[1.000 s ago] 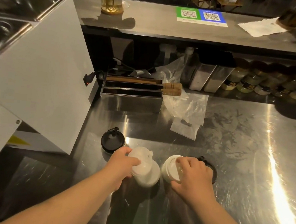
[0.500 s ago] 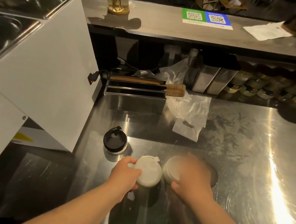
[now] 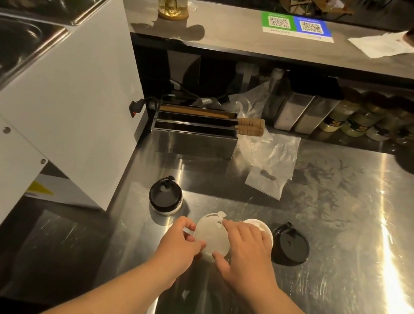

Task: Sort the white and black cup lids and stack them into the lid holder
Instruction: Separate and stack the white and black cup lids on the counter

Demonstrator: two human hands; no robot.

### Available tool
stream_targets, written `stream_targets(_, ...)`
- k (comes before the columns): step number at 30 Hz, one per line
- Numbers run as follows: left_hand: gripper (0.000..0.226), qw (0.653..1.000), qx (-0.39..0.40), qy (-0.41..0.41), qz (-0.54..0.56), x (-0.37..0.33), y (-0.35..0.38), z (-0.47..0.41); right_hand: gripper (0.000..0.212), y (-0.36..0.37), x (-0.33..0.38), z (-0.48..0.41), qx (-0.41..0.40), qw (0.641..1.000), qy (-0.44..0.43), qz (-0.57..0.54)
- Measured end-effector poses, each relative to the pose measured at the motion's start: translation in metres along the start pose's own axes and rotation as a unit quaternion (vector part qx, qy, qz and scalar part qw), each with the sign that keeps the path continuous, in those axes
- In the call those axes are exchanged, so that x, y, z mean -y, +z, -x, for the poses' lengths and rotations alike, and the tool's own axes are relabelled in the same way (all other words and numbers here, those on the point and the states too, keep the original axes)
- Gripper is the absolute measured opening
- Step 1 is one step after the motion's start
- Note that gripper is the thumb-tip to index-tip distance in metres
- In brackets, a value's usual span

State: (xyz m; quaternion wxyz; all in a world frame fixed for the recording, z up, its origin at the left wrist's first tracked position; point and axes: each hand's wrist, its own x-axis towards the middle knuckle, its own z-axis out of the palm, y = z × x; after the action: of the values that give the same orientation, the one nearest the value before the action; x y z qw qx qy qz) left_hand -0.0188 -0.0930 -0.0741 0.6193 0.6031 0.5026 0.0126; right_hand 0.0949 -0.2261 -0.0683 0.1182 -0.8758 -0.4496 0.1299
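A stack of white lids [image 3: 211,236] stands on the steel counter in front of me. My left hand [image 3: 181,247] grips its left side and my right hand [image 3: 247,250] grips its right side, fingers over the top lid. A second white lid [image 3: 257,224] shows behind my right hand, mostly hidden. A black lid [image 3: 164,198] sits on a white lid to the left. Another black lid [image 3: 291,243] lies on the counter to the right. The steel lid holder [image 3: 195,140] with narrow slots stands at the back.
A white machine housing [image 3: 60,105] rises on the left. Crumpled clear plastic bags [image 3: 269,163] lie right of the holder, beside two wooden handles [image 3: 250,126]. Steel canisters [image 3: 300,113] and a row of jars [image 3: 373,123] stand under the upper shelf.
My right hand has shifted left off the right-hand white lid and onto the white stack that my left hand holds. The black lid on the right is now uncovered.
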Motion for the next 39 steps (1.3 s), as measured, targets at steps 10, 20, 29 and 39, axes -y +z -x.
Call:
stream_targets(10, 0.025, 0.991, -0.032, 0.126, -0.036, -0.012, -0.003, 0.020, 0.073, -0.005, 0.000, 0.000, -0.060, 0.975, -0.032, -0.211)
stream_targets(20, 0.028, 0.972, 0.095, 0.216, -0.022, -0.031, -0.008, 0.031, 0.089, -0.028, -0.004, -0.008, -0.023, 0.945, 0.013, -0.327)
stream_targets(29, 0.013, 0.995, -0.043, 0.081, -0.028, -0.017, -0.015, 0.010, 0.083, -0.020, 0.008, -0.012, -0.042, 0.997, 0.019, -0.063)
stream_targets(39, 0.010, 0.999, 0.017, -0.035, -0.023, -0.010, -0.027, -0.009, 0.056, 0.003, 0.030, -0.022, 0.000, 0.997, -0.006, 0.082)
